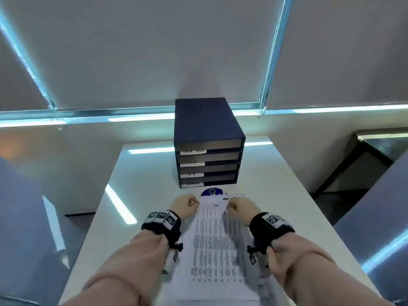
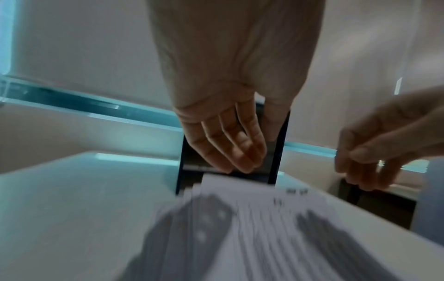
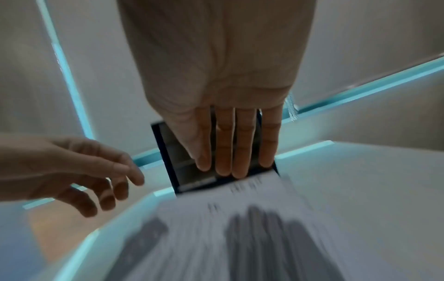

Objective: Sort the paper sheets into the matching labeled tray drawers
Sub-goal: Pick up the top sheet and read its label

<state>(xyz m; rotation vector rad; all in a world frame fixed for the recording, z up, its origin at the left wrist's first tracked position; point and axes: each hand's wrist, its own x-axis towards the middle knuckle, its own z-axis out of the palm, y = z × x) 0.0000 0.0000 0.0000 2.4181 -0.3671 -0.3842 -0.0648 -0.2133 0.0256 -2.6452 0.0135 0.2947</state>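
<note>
The stack of white printed paper sheets (image 1: 215, 246) lies flat on the table, its long side running away from the person, the top sheet handwritten "I.T." near its far edge. Both hands hover over that far edge: the left hand (image 1: 184, 205) with fingers relaxed and extended, gripping nothing, and the right hand (image 1: 241, 206) just as loose, fingers straight above the paper. Just beyond stands the dark navy box-shaped tray organiser (image 1: 208, 142) with four stacked drawers, white labels reading "TASK LIST", "I.T.", "H.R." and a blurred one at the bottom; their contents cannot be seen. A blue round sticker (image 1: 211, 192) peeks out between stack and organiser. All sits on a glossy white table (image 1: 287, 195), grey roller blinds (image 1: 154, 51) behind.
</note>
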